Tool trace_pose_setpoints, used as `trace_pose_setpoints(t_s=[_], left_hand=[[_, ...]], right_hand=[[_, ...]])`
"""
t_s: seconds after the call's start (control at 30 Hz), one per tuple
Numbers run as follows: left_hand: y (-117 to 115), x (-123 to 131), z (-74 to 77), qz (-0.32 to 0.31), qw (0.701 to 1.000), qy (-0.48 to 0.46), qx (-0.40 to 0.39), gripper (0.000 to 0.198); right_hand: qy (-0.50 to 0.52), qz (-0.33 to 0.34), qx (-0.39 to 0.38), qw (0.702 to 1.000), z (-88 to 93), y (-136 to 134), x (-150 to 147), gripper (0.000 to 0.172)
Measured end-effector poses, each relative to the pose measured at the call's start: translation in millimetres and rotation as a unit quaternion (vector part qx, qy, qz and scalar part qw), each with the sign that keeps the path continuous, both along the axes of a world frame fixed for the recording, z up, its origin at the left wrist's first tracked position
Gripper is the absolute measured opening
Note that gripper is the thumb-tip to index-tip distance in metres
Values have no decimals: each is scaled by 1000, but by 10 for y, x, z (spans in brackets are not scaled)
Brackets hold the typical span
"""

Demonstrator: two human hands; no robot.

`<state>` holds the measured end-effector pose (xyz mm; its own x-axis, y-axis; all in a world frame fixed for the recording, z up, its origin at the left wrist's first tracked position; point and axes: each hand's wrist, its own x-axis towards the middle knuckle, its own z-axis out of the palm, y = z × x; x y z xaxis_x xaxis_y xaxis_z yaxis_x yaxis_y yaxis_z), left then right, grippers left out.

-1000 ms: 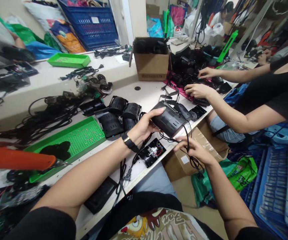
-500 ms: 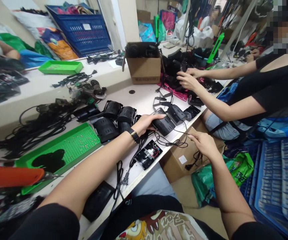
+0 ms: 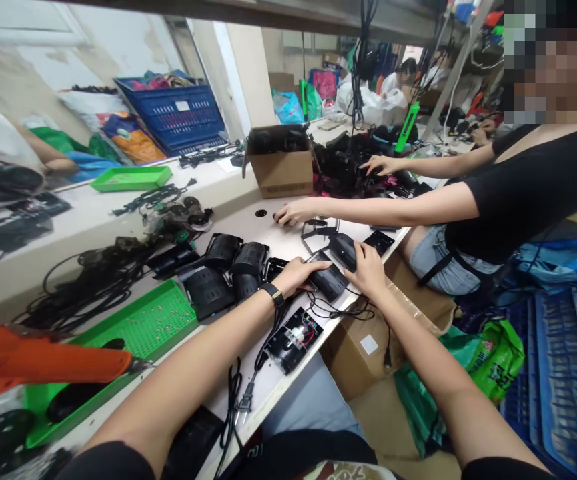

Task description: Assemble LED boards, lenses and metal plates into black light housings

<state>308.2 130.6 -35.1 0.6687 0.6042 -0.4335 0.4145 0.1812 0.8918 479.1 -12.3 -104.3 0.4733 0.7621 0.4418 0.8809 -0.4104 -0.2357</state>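
While kept apart, L hand (image 3: 302, 277) & R hand (image 3: 369, 272) both rest on black ribbed plastic housing (image 3: 329, 283) on white workbench (image 3: 268, 230).

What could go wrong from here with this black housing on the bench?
The black cord loops between the black housing and the open panel with its exposed wires, so a pull by the left hand or right hand might snag them. The housing also sits fairly near the bench edge and could slip off. A co-worker's hand close by might bump it.
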Motion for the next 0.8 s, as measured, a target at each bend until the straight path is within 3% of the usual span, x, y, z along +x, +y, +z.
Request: trace_pose_setpoints(t_s=[0.3, 0.57, 0.8], left_hand=[[-20, 122, -121, -11, 999, -15, -26, 57], [-9, 291, -218, 4, 998, -46, -53, 45], [33, 413, -313, 46, 993, -76, -75, 47]], right_hand=[[-46, 90, 22, 995, -193, -136, 379, 75], [-73, 94, 51, 992, -264, -154, 498, 74], [-69, 93, 52, 992, -314, -175, 547, 74]])
